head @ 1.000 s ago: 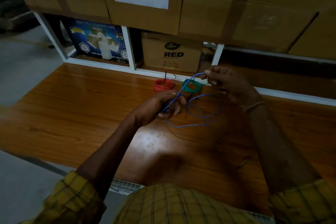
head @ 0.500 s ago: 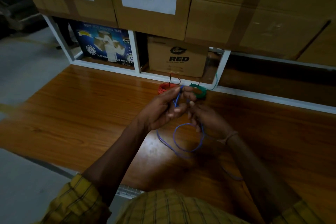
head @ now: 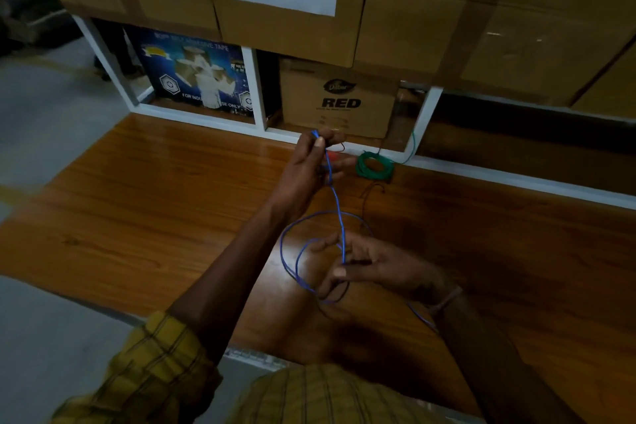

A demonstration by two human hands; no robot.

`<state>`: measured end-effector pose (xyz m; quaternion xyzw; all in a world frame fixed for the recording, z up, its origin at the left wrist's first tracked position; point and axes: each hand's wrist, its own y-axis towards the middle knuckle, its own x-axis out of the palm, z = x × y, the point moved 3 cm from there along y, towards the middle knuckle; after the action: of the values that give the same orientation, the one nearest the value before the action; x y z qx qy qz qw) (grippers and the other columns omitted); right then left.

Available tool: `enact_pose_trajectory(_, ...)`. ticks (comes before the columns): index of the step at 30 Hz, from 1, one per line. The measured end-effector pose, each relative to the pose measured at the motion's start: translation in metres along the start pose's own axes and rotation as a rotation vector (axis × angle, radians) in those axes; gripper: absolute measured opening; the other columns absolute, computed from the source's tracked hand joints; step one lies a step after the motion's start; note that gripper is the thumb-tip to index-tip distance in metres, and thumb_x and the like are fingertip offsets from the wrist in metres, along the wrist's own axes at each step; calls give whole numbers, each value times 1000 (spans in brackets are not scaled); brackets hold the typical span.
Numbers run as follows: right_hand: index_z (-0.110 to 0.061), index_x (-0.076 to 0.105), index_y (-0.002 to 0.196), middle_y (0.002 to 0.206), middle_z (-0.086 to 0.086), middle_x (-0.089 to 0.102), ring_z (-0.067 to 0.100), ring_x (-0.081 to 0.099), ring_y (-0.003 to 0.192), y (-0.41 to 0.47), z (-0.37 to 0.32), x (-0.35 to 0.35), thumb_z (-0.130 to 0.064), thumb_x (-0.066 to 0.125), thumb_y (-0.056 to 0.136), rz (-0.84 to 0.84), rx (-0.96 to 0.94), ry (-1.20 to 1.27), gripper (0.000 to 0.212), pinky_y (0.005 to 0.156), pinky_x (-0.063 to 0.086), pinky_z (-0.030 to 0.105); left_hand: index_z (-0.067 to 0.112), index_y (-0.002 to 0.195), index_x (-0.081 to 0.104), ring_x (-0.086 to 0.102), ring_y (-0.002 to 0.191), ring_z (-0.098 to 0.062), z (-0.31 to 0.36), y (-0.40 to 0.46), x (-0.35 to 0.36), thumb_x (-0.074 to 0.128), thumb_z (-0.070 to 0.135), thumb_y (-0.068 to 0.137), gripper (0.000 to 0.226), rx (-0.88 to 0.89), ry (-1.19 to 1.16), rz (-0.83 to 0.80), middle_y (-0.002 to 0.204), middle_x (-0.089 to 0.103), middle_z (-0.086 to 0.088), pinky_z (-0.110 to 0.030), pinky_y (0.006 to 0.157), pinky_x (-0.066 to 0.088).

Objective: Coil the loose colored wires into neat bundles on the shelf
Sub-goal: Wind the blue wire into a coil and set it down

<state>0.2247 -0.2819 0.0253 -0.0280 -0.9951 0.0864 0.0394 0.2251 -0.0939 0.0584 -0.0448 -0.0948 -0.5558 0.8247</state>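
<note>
Thin blue wire [head: 339, 217], stretched taut from left hand [head: 311, 165] pinch to right hand [head: 371, 263] pinch, looping over wooden shelf [head: 155, 200]. Green wire coil [head: 374, 165] behind. Carton [head: 339, 98] marked "RED".

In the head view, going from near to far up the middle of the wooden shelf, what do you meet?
Right hand holding the blue wire → left hand pinching the wire's upper end → green coil → RED carton.
</note>
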Motion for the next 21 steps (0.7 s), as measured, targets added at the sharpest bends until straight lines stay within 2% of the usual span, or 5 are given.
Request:
enact_pose_trajectory(6, -22, 26, 159, 103, 41, 68, 43, 64, 121, -14, -29, 14, 3, 49, 104, -57, -105, -51, 65, 111, 42, 58, 24, 134, 52, 66, 126, -29, 0, -4, 0, 35, 36, 115, 28, 52, 218, -20, 142, 62, -1, -51, 102, 55)
enact_pose_trajectory(10, -10, 40, 150, 74, 25, 69, 22, 71, 65, -19, -42, 9, -3, 50, 105, 66, -85, -54, 47, 67, 57, 28, 27, 134, 50, 68, 121, -24, 1, -2, -5, 36, 43, 113, 30, 69, 380, -67, 139, 62, -2, -53, 96, 59)
enact_pose_trajectory(13, -4, 61, 129, 51, -4, 37, 9, 31, 37, -16, -48, -11, -13, 51, 104, 285, -110, 44, 29, 39, 35, 20, 18, 134, 50, 73, 102, -18, -4, -2, -10, 37, 44, 113, 36, 59, 487, -145, 131, 61, -12, -48, 77, 62)
enact_pose_trajectory(17, 2, 67, 110, 61, 4, 23, 12, 16, 46, -12, -62, -50, -14, 49, 99, 443, -158, 122, 27, 40, 12, 26, 23, 136, 50, 71, 86, -25, -4, -8, -11, 36, 43, 114, 33, 6, 631, -256, 114, 64, -10, -34, 65, 54)
enact_pose_trajectory(21, 0, 69, 98, 56, 5, 28, 11, 25, 37, -7, -74, -73, -17, 55, 97, 510, -250, 158, 21, 38, 32, 23, 17, 132, 53, 58, 68, -21, 5, -23, -6, 33, 36, 115, 32, -101, 555, -307, 101, 70, 6, -20, 53, 44)
